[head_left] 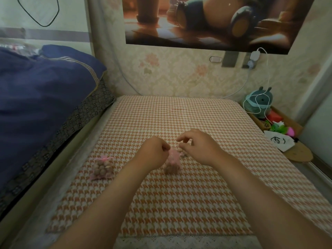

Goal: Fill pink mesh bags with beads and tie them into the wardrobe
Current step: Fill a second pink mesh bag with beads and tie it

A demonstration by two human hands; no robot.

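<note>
A pink bag (171, 161) sits in the middle of the cloth (179, 203), between the two hands. It stands up and its lower part looks lumpy with beads. The left hand (154, 152) is curled into a fist and holds the top left edge of the bag. The right hand (197, 146) is just to the right of the bag's top. Its fingers are bent and its thumb and first finger come close together. It is too blurry to tell if they hold anything. A few small pale things lie by the bag under that hand.

A full bag (103, 168) lies to the left, near the edge of the cloth. It is tied shut at its far end, and round brown beads (102, 168) show through the mesh.

The cloth has an orange and white check. A dark blue quilt (41, 97) lies far to the left. On the right, at the far corner, sits a teal plush toy (258, 103) with a white cord (267, 69) looped over it. Nearer than the toy there is a white pouch (280, 141) with a black drawing on it. A big poster (215, 20) hangs on the far wall.
</note>
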